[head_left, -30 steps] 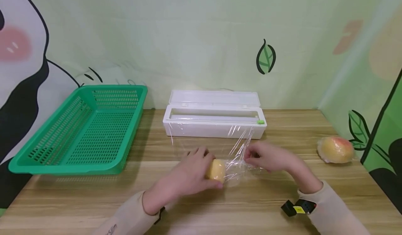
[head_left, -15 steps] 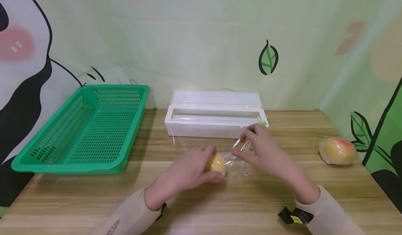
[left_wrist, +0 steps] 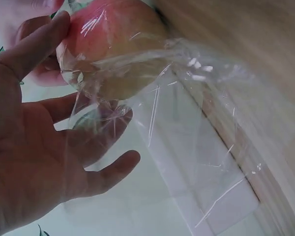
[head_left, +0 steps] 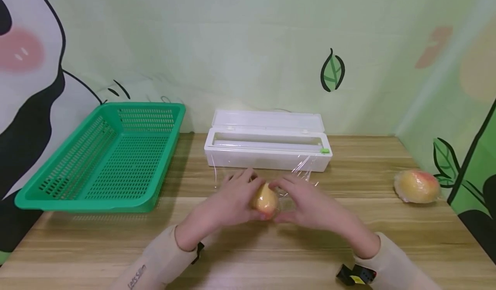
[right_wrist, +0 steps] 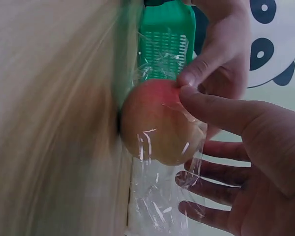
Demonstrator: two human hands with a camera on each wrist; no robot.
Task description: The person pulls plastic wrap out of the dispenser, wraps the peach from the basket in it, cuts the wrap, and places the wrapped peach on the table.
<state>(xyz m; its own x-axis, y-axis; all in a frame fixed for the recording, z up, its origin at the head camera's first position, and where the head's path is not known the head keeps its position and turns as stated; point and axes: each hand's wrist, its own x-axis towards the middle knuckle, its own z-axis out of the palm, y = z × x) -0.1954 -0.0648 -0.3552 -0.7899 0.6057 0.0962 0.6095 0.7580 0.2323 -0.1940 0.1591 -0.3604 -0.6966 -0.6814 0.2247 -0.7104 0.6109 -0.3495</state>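
A peach (head_left: 265, 201) with yellow and red skin lies on the table, partly covered by clear plastic wrap (left_wrist: 206, 118). My left hand (head_left: 236, 197) holds it from the left, thumb in front and fingers behind. From the right, my right hand (head_left: 310, 201) reaches to the peach. In the right wrist view its thumb touches the peach (right_wrist: 160, 123), while the other fingers stand apart behind the film. The wrap still runs back to a white dispenser box (head_left: 267, 158) with its lid raised and a green slider (head_left: 324, 151) at the right end.
A green plastic basket (head_left: 162, 160) stands at the left. Far right on the table lies another wrapped peach (head_left: 416, 186). Behind the table (head_left: 248, 255) hangs a pale green printed backdrop (head_left: 248, 57).
My right hand gathers the film, lifts toward the box, then comes down leftward to the peach. The peach is turned a little under my left hand, which stays in place.
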